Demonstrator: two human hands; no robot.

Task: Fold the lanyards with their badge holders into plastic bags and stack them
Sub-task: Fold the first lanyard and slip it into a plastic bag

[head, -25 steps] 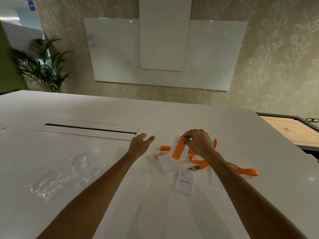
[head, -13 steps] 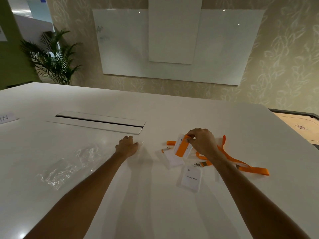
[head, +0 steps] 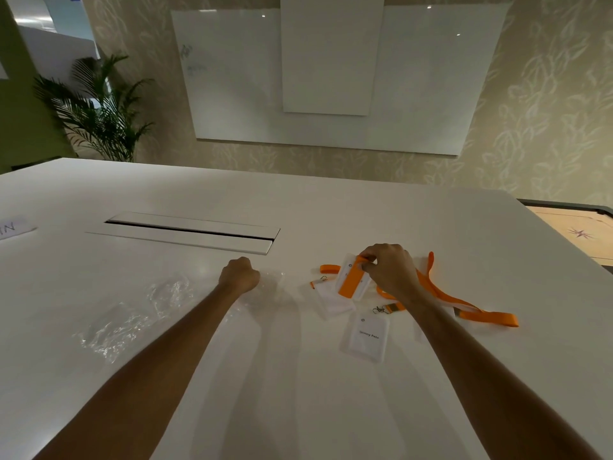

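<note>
**Operator A:** Report the nearest item on the table [head: 298, 410].

**Operator B:** A badge holder with a printed name card [head: 367, 336] lies flat, just near-side of the right hand [head: 391, 272], with a metal clip [head: 381, 309] at its top end. A loose orange lanyard [head: 464, 302] trails from under the right wrist toward the right.

**Operator A:** State of the right hand?

**Operator B:** Fingers curled; it pinches a folded orange strap [head: 351, 282] against a second badge holder [head: 360, 277]. A third holder [head: 331, 302] lies partly beneath that one.

**Operator A:** And the left hand [head: 239, 275]?

**Operator B:** It is closed into a fist, resting on the table, well apart from the lanyards. A clear plastic bag [head: 268, 283] lies at its fingers; whether the fist grips it cannot be determined. Crumpled plastic bags [head: 132, 320] lie further left.

**Operator A:** Beyond the hands?

**Operator B:** A cable slot [head: 189, 231] in the tabletop, then a whiteboard [head: 331, 74] on the wall.
</note>
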